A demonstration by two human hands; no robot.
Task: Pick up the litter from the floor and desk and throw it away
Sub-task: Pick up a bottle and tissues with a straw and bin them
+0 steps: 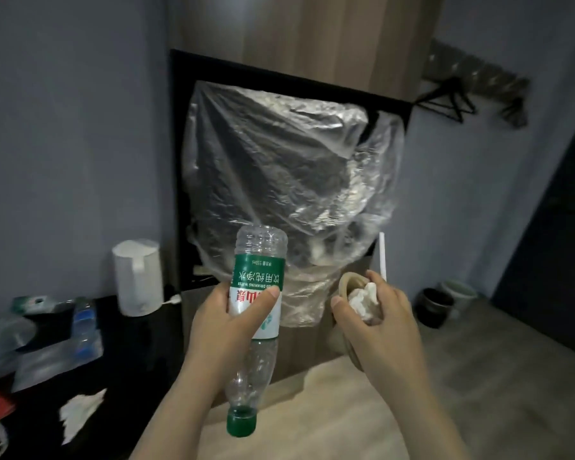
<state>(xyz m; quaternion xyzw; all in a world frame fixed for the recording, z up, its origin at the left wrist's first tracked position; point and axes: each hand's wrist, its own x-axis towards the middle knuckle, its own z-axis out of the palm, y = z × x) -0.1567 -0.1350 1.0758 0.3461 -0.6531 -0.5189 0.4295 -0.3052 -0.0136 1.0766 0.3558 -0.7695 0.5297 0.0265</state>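
The left hand [226, 323] grips an empty clear plastic bottle with green label and cap [259, 260], cap down. The right hand [379, 327] clutches a crumpled white tissue [365, 298] and a tan paper cup [347, 283] with a white straw [382, 257]. Both hands are just before the clear plastic bin bag [279, 161].

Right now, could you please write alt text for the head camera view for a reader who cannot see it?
The left hand grips a plastic bottle, green cap down; the right hand holds crumpled tissue, a tan cup and a white straw, facing a clear plastic bag.
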